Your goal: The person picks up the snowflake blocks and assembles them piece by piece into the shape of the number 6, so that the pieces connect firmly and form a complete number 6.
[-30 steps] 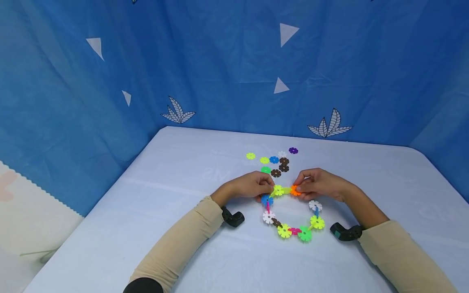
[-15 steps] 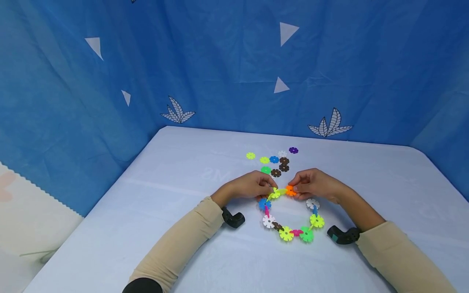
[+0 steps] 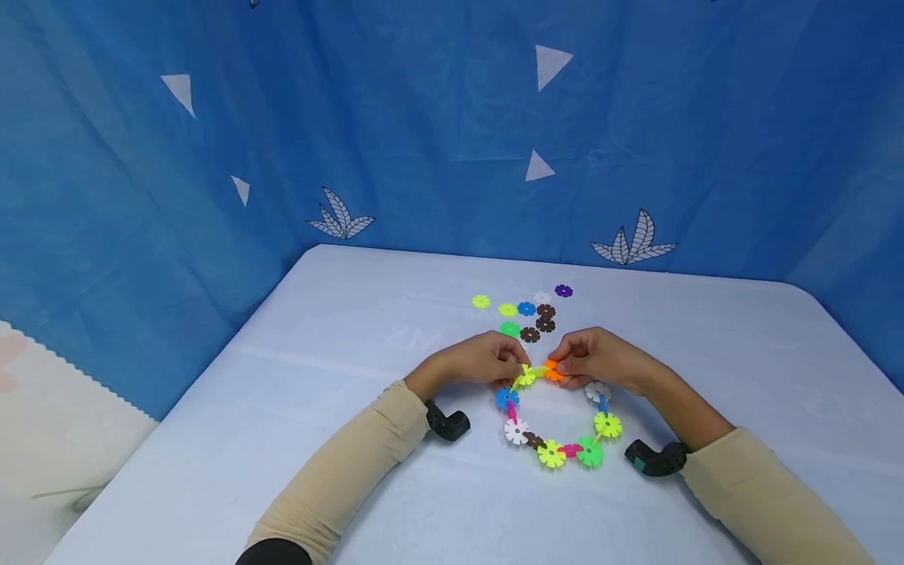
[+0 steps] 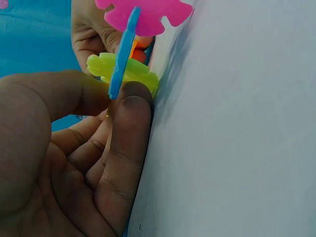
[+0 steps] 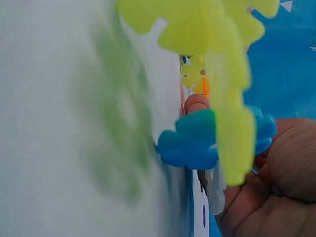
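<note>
A chain of colourful notched snowflake discs curves in a near ring on the table. My left hand pinches a yellow disc at its upper left, beside a blue disc. With thumb and fingers, my right hand holds the orange disc at one end of the chain. Just below that hand lies the white disc at the other end, apart from the orange one. In the left wrist view, a blue disc partly covers the fingertips. Yellow and blue discs hide much of the right hand's grip.
Behind the hands lie several loose discs, among them a purple one, a green one and a brown one. A white cloth covers the table; a blue curtain hangs behind it.
Both hands have shifted slightly left and toward the body with the held discs, the right hand more. The rest of the chain has shifted slightly on the table.
</note>
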The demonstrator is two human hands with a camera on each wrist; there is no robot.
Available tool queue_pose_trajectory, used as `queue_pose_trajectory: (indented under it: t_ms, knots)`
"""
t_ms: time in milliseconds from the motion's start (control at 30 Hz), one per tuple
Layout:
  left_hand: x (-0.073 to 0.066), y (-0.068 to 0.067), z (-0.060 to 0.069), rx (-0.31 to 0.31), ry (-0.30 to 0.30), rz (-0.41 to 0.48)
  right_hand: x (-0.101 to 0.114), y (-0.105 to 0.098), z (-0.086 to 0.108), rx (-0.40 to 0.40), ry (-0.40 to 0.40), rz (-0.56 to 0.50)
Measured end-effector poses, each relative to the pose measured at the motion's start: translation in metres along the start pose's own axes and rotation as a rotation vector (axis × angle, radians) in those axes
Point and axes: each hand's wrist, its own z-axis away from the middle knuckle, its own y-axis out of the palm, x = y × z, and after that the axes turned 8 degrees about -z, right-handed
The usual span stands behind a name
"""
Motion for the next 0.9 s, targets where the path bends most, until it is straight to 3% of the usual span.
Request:
queue_pose_trajectory:
  t_ms: [433, 533, 700, 767, 900]
  knots:
    - [0.004, -0.004, 0.001, 0.054, -0.007, 0.058, 0.001, 0.002, -0.004, 0.025, -0.035, 0.062]
    - [0.003, -0.005, 0.001, 0.067, -0.007, 0.059, 0.005, 0.000, -0.005, 0.007, -0.080, 0.182]
    - [0.003, -0.007, 0.002, 0.079, -0.008, 0.068, 0.019, -0.001, -0.019, -0.012, -0.247, 0.442]
    - [0.004, -0.007, 0.002, 0.083, -0.005, 0.067, 0.026, 0.000, -0.028, 0.013, -0.305, 0.502]
    - [0.005, -0.008, 0.003, 0.095, 0.011, 0.069, 0.036, 0.003, -0.043, 0.112, -0.344, 0.578]
